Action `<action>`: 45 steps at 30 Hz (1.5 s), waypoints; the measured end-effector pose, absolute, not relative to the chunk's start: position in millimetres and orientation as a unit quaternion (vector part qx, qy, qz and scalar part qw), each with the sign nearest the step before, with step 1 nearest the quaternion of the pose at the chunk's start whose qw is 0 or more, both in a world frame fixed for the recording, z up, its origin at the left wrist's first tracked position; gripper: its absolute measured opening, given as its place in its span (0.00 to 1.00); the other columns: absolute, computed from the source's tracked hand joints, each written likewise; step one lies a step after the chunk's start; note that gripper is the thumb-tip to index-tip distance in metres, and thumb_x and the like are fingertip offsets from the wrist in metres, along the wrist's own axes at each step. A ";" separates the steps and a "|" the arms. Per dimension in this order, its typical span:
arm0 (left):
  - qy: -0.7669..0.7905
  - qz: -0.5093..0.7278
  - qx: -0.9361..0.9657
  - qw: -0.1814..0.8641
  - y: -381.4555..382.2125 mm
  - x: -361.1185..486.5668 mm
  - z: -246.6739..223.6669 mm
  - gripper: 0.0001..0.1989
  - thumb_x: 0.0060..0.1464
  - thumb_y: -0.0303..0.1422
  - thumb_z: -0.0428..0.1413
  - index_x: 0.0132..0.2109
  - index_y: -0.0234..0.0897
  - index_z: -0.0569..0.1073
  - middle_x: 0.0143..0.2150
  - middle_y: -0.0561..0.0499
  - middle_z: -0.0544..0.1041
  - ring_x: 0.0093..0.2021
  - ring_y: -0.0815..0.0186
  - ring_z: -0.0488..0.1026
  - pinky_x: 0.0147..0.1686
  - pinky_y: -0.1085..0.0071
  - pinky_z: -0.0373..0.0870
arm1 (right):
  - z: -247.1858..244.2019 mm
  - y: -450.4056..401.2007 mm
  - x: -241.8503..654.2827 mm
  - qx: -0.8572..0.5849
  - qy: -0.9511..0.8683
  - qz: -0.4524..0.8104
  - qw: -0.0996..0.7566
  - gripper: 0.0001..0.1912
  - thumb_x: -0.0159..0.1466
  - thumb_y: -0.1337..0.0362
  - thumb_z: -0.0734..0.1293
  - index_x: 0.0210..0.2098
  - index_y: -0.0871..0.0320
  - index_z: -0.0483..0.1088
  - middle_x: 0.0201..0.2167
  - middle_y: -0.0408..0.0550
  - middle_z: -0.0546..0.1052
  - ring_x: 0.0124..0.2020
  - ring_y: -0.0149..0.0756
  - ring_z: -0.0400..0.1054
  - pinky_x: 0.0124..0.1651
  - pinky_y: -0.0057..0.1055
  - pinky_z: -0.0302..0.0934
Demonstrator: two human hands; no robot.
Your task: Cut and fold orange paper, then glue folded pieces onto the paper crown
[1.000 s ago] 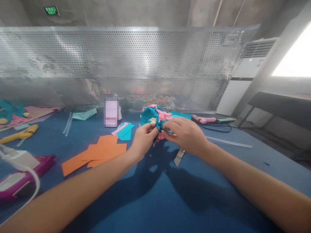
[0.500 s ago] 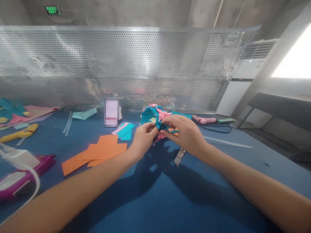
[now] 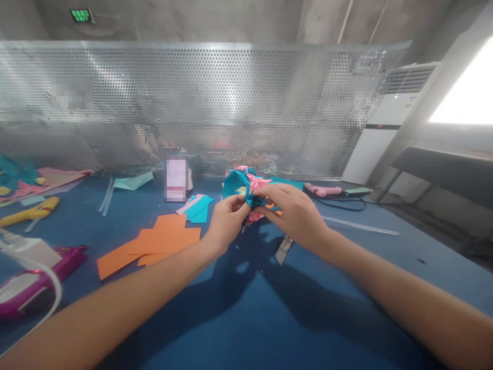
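Between my two hands, above the middle of the table, is a blue and pink folded-paper piece [image 3: 235,181] with crumpled, pointed edges. My left hand [image 3: 227,218] pinches its lower blue part between thumb and fingers. From the other side, my right hand [image 3: 295,210] grips the same blue part with its fingertips. The exact contact is partly hidden by my fingers. Below my right hand lies a flat grey blade-like strip [image 3: 284,250]. Orange paper pieces [image 3: 165,239] lie left of my left hand, with small blue and pink paper strips [image 3: 198,207] just behind them.
A yellow glue gun [image 3: 42,208], a magenta device [image 3: 69,267] and a white charger with cable [image 3: 36,252] are at left. A phone [image 3: 177,180] stands upright behind. A pink glue gun [image 3: 323,190] and clear glue sticks [image 3: 362,226] lie right. A perforated metal screen [image 3: 231,103] borders the back.
Almost nothing differs. Both hands keep their grip on the paper piece, with only a slight shift of fingers and of the whole view.
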State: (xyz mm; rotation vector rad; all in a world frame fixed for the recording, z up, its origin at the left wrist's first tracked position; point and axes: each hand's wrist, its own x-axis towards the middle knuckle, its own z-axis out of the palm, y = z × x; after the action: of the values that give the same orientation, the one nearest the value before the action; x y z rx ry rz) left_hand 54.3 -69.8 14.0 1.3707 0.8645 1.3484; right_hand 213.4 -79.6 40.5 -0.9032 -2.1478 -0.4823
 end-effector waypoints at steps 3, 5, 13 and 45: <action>0.350 0.559 0.561 0.501 -70.7 54.3 14.7 0.11 0.45 0.36 0.60 0.37 0.36 0.77 0.31 0.53 0.78 0.30 0.70 0.71 0.33 0.75 0.65 | 39.6 -78.7 213.1 -0.351 -0.838 -0.193 0.372 0.10 0.60 0.68 0.67 0.41 0.56 0.69 0.39 0.48 0.77 0.38 0.38 0.71 0.42 0.36 0.63; 0.349 0.557 0.559 0.506 -70.9 53.5 15.5 0.12 0.45 0.37 0.60 0.37 0.36 0.78 0.32 0.53 0.78 0.31 0.69 0.71 0.34 0.75 0.65 | 40.7 -78.3 212.8 -0.344 -0.843 -0.191 0.367 0.10 0.60 0.66 0.67 0.41 0.56 0.69 0.40 0.49 0.77 0.40 0.39 0.71 0.43 0.37 0.63; 0.313 0.562 0.550 0.532 -66.2 51.1 18.4 0.14 0.46 0.38 0.61 0.39 0.37 0.78 0.37 0.51 0.79 0.37 0.68 0.72 0.41 0.73 0.64 | 67.5 -81.5 225.9 -0.371 -0.796 -0.172 0.447 0.05 0.60 0.63 0.67 0.35 0.57 0.73 0.26 0.44 0.75 0.26 0.32 0.66 0.34 0.31 0.62; 0.341 0.536 0.529 0.563 -68.0 52.7 22.9 0.16 0.40 0.28 0.64 0.40 0.34 0.75 0.34 0.49 0.79 0.34 0.68 0.74 0.37 0.72 0.68 | 68.3 -71.0 237.1 -0.275 -0.908 -0.156 0.275 0.04 0.57 0.66 0.70 0.33 0.56 0.76 0.31 0.46 0.74 0.34 0.35 0.63 0.38 0.33 0.57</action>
State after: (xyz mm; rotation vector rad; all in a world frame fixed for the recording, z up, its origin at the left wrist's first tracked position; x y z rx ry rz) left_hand 52.7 -68.0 22.9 1.2459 0.8028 1.2613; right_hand 237.1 -71.0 68.3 -0.7381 -2.4415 -0.4190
